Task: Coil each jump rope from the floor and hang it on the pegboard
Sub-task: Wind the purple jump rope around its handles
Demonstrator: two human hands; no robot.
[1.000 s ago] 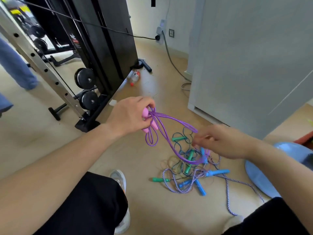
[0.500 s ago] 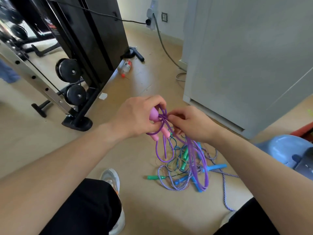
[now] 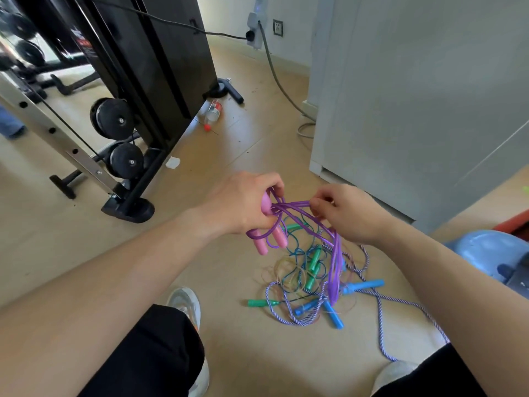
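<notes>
Status from my end: early in the job. Only the first rope is in work. The purple plastic jump rope with pink handles [image 3: 336, 259] is off the floor and partly gathered, mid-frame. Several loops are bunched. One long bight hangs down toward lower centre; I can't tell whether its end touches the pile below. The coil isn't closed off and nothing is hung. The pegboard isn't in view at all.

Left to do, as I read it: the tangle on the beige floor [image 3: 249, 144], lower centre-right. I see green plastic handles [image 3: 314, 260] on thin teal cord [image 3: 296, 250], and light-blue plastic handles [image 3: 362, 285] on a purple-and-white braided rope [image 3: 409, 303] that trails to the lower right. The cords cross each other, so the exact count is unclear — at least two more ropes.

Hands:
- **Left hand** [image 3: 243, 204]: centre frame, back up, fingers curled round both pink handles and the tops of the loops. The handle ends stick out below the fist.
- **Right hand** [image 3: 346, 213]: just to its right, thumb and fingers pinching the purple strands where they leave the left fist.
- **Forearms:** both reach in from the lower corners, wrists roughly level.

My call: wrap up the hanging bight, then locate the board.
</notes>
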